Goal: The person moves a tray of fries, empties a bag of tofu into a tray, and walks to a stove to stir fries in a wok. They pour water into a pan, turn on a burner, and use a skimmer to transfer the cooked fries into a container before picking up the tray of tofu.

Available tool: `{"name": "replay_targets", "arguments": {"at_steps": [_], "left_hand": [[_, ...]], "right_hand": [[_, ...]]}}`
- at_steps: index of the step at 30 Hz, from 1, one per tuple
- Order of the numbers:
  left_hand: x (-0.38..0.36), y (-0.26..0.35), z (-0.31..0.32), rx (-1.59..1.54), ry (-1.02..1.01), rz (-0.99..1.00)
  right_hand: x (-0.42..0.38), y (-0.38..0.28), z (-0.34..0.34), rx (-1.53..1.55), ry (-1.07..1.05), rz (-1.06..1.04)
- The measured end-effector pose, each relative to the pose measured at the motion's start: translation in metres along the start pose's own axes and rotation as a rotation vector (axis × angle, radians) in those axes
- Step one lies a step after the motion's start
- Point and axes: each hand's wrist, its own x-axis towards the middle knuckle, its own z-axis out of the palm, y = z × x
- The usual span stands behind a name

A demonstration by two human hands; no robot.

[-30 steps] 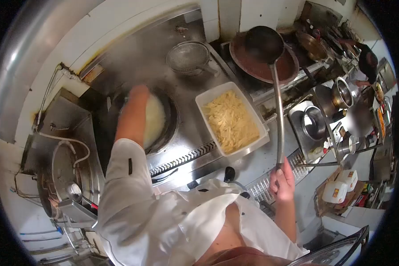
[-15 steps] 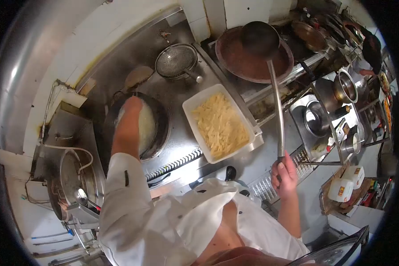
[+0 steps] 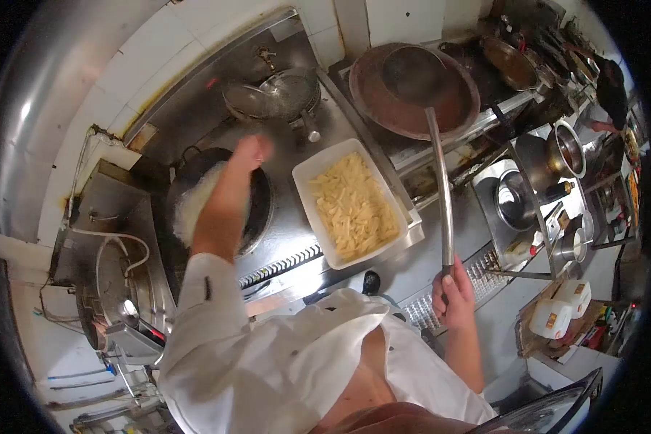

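Observation:
My left hand [image 3: 253,150] is closed above the far right rim of a dark wok [image 3: 259,217]. Pale, whitish food or liquid [image 3: 195,199] lies in the wok, partly hidden by my forearm. Just beyond this hand is a shallow round metal head, apparently a skimmer [image 3: 244,101]; its handle is not plainly visible. My right hand [image 3: 454,293] grips the dark end of a long-handled ladle [image 3: 441,188]. The ladle's large dark bowl is over a wide basin of brown liquid [image 3: 372,83]. Between my arms stands a white tub [image 3: 307,173] full of pale yellow cut strips [image 3: 358,210].
A mesh strainer [image 3: 296,90] rests on the steel counter behind the tub. To the right, a shelf holds metal bowls [image 3: 513,199] and pots. White containers [image 3: 553,318] stand at lower right. At far left is a round pot [image 3: 112,282] with a hose. Another person's hand [image 3: 606,126] shows at far right.
My left hand has risen from over the wok and moved right and away from me, the skimmer shifting with it towards the strainer. My right hand and the ladle have shifted slightly left.

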Motion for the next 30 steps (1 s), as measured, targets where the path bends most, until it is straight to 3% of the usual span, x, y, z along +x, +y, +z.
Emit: {"name": "replay_targets", "arguments": {"at_steps": [3, 8, 14, 16, 17, 19, 20, 22, 24, 26, 28, 29, 30], "left_hand": [[0.018, -0.05, 0.083, -0.124, 0.142, 0.097], [0.035, -0.098, 0.125, -0.026, 0.217, 0.151], [0.001, -0.067, 0.145, 0.229, 0.099, -0.028], [-0.013, -0.067, 0.152, 0.667, -0.184, -0.116], [-0.013, -0.079, 0.147, 0.653, -0.17, -0.12], [-0.017, -0.114, 0.134, 0.882, -0.339, 0.376], [-0.028, -0.131, 0.126, 0.865, -0.319, 0.363], [-0.077, -0.147, 0.116, 1.005, -0.191, 0.656], [-0.135, -0.17, 0.089, 1.015, -0.14, 0.746], [-0.217, -0.189, 0.062, 1.002, -0.061, 0.605], [-0.275, -0.246, 0.02, 0.971, 0.077, 0.621], [-0.307, -0.272, 0.0, 0.934, 0.131, 0.552], [-0.351, -0.28, -0.008, 0.894, 0.209, 0.355]], "right_hand": [[-0.008, 0.001, -0.004, -0.017, 0.015, -0.008], [-0.028, 0.005, -0.007, -0.064, 0.084, 0.01], [-0.035, 0.001, -0.005, -0.014, 0.132, 0.015], [-0.028, 0.002, -0.007, -0.009, 0.117, 0.011], [-0.024, 0.002, -0.007, 0.003, 0.109, 0.004], [-0.017, -0.005, 0.0, -0.03, 0.062, 0.02], [-0.013, -0.007, 0.004, -0.037, 0.053, 0.034], [-0.003, -0.008, 0.01, -0.078, -0.023, 0.02], [0.012, -0.007, 0.017, -0.158, -0.103, 0.043], [0.031, -0.001, 0.028, -0.243, -0.219, 0.08], [0.052, 0.01, 0.036, -0.286, -0.339, 0.105], [0.063, 0.017, 0.048, -0.307, -0.415, 0.144], [0.073, 0.026, 0.063, -0.376, -0.442, 0.129]]}}
